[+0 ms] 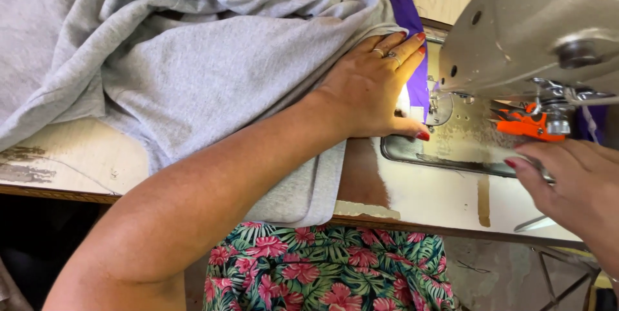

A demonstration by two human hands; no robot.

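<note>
Bare table (425, 195) strip open between hands; sewing machine head (535, 20) blocks right, grey fabric (193, 72) heap covers left.

head camera, looking down, close range

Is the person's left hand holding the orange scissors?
No, the left hand lies flat on the grey fabric, while the orange scissors sit over by the right hand under the sewing machine.
</note>
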